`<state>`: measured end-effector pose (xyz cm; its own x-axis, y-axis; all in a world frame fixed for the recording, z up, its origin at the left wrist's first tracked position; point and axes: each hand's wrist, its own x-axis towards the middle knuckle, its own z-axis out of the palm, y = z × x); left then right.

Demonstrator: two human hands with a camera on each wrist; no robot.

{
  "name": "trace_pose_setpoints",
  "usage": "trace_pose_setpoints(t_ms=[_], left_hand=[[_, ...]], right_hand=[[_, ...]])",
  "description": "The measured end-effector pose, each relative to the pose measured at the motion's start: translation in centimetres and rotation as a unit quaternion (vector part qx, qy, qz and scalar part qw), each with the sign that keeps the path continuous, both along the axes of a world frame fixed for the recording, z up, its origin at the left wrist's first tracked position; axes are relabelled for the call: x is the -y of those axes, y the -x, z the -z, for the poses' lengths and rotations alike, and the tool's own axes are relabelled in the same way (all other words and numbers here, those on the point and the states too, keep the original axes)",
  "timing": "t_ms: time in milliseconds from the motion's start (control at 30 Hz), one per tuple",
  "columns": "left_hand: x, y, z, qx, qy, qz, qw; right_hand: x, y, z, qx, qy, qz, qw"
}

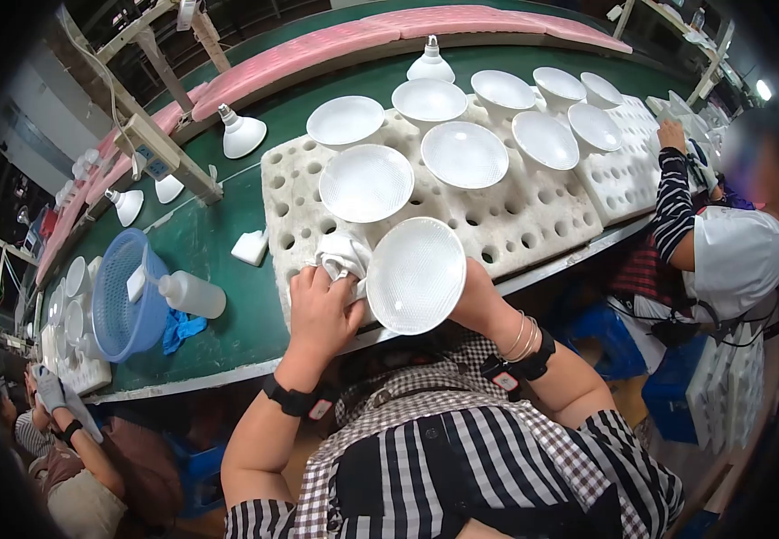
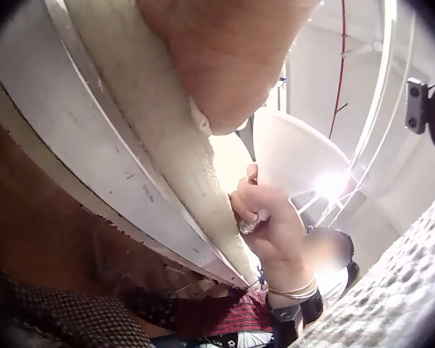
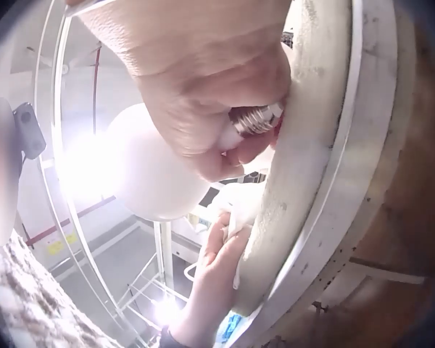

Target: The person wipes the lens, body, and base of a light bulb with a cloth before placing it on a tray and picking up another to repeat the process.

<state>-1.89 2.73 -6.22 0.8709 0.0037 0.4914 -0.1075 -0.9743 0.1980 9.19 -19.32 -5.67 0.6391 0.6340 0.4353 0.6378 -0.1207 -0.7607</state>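
Nine upturned lamps (image 1: 465, 154) stand in two rows on a holed board (image 1: 533, 207), towards the bench's (image 1: 228, 337) far edge. Left of the board are a small white block (image 1: 249, 248), a squeeze bottle (image 1: 194, 295) and, by the near edge, a blue basket (image 1: 129, 296) with a blue cloth (image 1: 181, 331) beside it. Pink padding (image 1: 318, 65) runs along the far edge; a post (image 1: 169, 154) partly blocks a base-up lamp (image 1: 169, 189). The hands are apart, the held lamp (image 1: 416, 276) between them at the board's near edge. Its dish hides most of the right hand (image 1: 479, 296) in the head view; the right wrist view shows fingers curled round its ridged metal base (image 3: 255, 119). The left hand (image 1: 322, 314) grips a crumpled white cloth (image 1: 345, 253), fingertips partly hidden. The lamp's face is round, white and finely textured, tilted upward, its outer side smooth
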Motion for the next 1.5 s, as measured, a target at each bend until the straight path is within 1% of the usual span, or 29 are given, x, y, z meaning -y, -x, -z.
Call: trace_pose_setpoints(t_ms=[67, 133, 200, 233, 267, 333, 367, 400, 433, 467, 500, 533, 567, 633, 700, 733, 800, 867, 933, 1000, 1033, 1067, 1133, 1167, 1267, 1300, 1333, 1433, 1500], left_hand=[[-0.4, 0.2, 0.2, 0.002, 0.005, 0.000, 1.000], [-1.3, -0.8, 0.3, -0.014, 0.094, 0.011, 0.995], [-1.5, -1.4, -1.1, -0.009, 0.148, 0.016, 0.989], [-1.6, -1.8, -2.2, -0.063, 0.233, 0.060, 0.969], [-1.7, -1.9, -3.0, -0.116, 0.317, 0.105, 0.936], [-4.0, -1.7, -3.5, -0.043, 0.420, 0.044, 0.906], [-6.4, -2.0, -3.2, -0.013, 0.451, 0.001, 0.892], [-9.9, -2.4, -3.0, 0.071, 0.473, -0.083, 0.874], [-12.9, -2.6, -1.0, 0.049, 0.346, -0.166, 0.922], [-13.8, -2.3, 0.1, 0.050, 0.346, -0.167, 0.922], [-14.0, -2.0, 0.4, -0.029, 0.186, -0.226, 0.956], [-14.0, -1.7, 0.6, -0.107, 0.018, -0.278, 0.954], [-14.2, -1.5, 0.6, -0.168, 0.071, -0.256, 0.949], [-14.7, -1.6, 0.6, -0.171, 0.065, -0.245, 0.952], [-14.7, -1.5, 0.3, -0.174, 0.052, -0.239, 0.954], [-14.2, -1.4, 0.0, -0.178, 0.054, -0.235, 0.954], [-12.7, -1.1, -0.8, 0.012, 0.107, -0.241, 0.965], [-7.6, 0.0, -4.9, 0.062, 0.273, -0.109, 0.954], [-2.2, 1.5, -7.2, 0.065, 0.211, 0.029, 0.975], [2.6, 2.0, -9.4, 0.023, 0.106, 0.149, 0.983], [2.9, 1.8, -9.2, 0.023, 0.108, 0.143, 0.984], [2.9, 1.2, -9.1, 0.053, 0.089, 0.140, 0.985], [2.0, -0.2, -8.3, 0.093, 0.078, 0.089, 0.989], [1.1, -0.5, -7.3, 0.091, 0.107, 0.080, 0.987], [1.1, 1.0, -7.2, 0.081, 0.105, 0.063, 0.989], [1.5, 2.2, -7.5, 0.066, 0.078, 0.051, 0.993], [1.9, 3.0, -7.7, 0.063, 0.079, 0.052, 0.994], [3.7, 3.8, -7.9, 0.073, 0.062, 0.173, 0.980], [3.1, 2.1, -7.9, 0.086, 0.070, 0.155, 0.982]], right_hand=[[-0.1, 0.5, -0.3, -0.048, 0.011, -0.028, 0.998], [-0.3, 0.8, -0.2, -0.073, -0.043, -0.056, 0.995], [-1.3, 1.1, 1.5, -0.221, -0.151, -0.088, 0.960], [-2.0, 0.8, 2.7, -0.334, -0.151, -0.126, 0.922], [-2.3, 0.6, 3.5, -0.335, -0.153, -0.129, 0.921], [-3.4, 0.4, 3.5, -0.572, -0.200, -0.098, 0.789], [-4.0, 0.3, 4.1, -0.510, -0.214, -0.106, 0.826], [-4.2, 0.3, 4.0, -0.510, -0.217, -0.105, 0.826], [-4.4, 0.0, 3.8, -0.351, -0.172, -0.109, 0.914], [-4.5, -0.1, 3.5, -0.179, -0.122, -0.110, 0.970], [-4.5, 0.2, 2.4, -0.194, -0.145, -0.128, 0.962], [-4.6, 0.2, 2.6, -0.192, -0.144, -0.130, 0.962], [-4.8, 0.1, 3.3, -0.212, -0.143, -0.134, 0.958], [-5.1, -0.1, 4.4, -0.232, -0.145, -0.129, 0.953], [-4.9, 0.2, 5.0, -0.429, -0.185, -0.149, 0.871], [-4.7, 0.3, 5.0, -0.432, -0.184, -0.144, 0.871], [-4.7, 0.3, 4.2, -0.360, -0.169, -0.152, 0.905], [-4.5, 0.4, 3.3, -0.380, -0.151, -0.149, 0.900], [-4.2, 0.7, 3.1, -0.399, -0.126, -0.153, 0.895], [-4.2, 0.9, 3.0, -0.359, -0.115, -0.112, 0.919], [-4.3, 0.7, 3.8, -0.438, -0.137, -0.126, 0.879], [-4.3, 0.7, 4.3, -0.440, -0.135, -0.127, 0.879], [-4.2, 0.9, 3.4, -0.421, -0.147, -0.104, 0.889], [-4.0, 1.1, 2.4, -0.317, -0.123, -0.100, 0.935], [-3.8, 1.2, 2.0, -0.299, -0.134, -0.088, 0.941], [-4.1, 1.3, 2.3, -0.369, -0.167, -0.085, 0.911], [-4.1, 1.4, 2.4, -0.371, -0.167, -0.084, 0.909], [-3.9, 1.2, 3.2, -0.426, -0.132, -0.108, 0.888], [-4.0, 1.2, 2.9, -0.463, -0.158, -0.105, 0.866]])
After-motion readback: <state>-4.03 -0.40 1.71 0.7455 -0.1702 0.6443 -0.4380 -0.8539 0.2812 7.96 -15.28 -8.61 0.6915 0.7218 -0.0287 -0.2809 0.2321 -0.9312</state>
